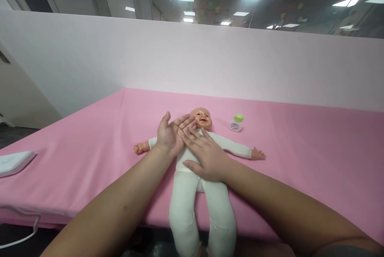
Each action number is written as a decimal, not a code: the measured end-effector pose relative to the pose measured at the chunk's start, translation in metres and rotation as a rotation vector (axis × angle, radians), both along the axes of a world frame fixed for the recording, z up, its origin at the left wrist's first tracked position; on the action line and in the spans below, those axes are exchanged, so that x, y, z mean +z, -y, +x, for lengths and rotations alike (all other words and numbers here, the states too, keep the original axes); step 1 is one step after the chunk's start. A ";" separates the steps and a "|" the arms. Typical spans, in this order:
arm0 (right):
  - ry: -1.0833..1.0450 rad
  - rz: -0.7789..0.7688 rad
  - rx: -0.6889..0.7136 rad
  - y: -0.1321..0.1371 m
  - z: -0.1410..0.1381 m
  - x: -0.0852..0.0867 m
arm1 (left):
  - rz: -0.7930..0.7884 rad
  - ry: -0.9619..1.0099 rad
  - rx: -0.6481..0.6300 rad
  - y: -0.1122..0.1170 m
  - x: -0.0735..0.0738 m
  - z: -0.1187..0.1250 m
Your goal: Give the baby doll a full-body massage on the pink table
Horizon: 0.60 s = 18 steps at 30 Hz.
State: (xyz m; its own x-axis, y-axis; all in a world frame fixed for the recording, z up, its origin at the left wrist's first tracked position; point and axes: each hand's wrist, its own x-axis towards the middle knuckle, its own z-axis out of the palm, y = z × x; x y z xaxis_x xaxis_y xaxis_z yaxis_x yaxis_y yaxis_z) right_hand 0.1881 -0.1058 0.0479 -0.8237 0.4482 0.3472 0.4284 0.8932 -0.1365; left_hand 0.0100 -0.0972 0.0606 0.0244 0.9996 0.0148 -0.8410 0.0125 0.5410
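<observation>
A baby doll [187, 199] with a white cloth body lies on its back, arms spread, its legs reaching past the near edge of the pink-covered table [99, 137]. Above its chest, my left hand [172, 133] is palm up with the fingers stretched out and the thumb apart. My right hand [207, 155] is palm down over the doll's torso, its fingertips meeting or overlapping the fingers of my left hand. Whether the right palm touches the cloth I cannot tell. Both hands hide part of the doll's chest and one shoulder. Neither holds anything.
A small clear bottle with a green cap [237, 123] stands right of the doll's head. At the left edge lies a white flat device [16, 163], with a white cable [22, 241] below. A low white wall [192, 63] with glass above backs the table.
</observation>
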 end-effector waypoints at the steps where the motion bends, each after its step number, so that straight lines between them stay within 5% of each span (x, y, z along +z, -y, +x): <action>1: 0.016 0.000 0.023 0.001 0.000 0.002 | 0.001 0.011 0.016 -0.001 -0.001 -0.003; 10: 0.067 0.001 0.217 0.004 0.004 0.012 | -0.015 0.000 -0.011 0.004 -0.001 0.007; 18: 0.061 0.009 0.146 0.004 0.002 0.010 | -0.041 -0.013 -0.048 0.014 0.004 0.018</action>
State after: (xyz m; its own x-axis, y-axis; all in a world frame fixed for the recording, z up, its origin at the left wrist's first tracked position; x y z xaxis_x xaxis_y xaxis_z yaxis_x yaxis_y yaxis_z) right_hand 0.1899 -0.1097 0.0580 -0.8996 0.3190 0.2982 0.3009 0.9477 -0.1060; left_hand 0.0283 -0.1114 0.0643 0.0727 0.9970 -0.0270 -0.8319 0.0755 0.5497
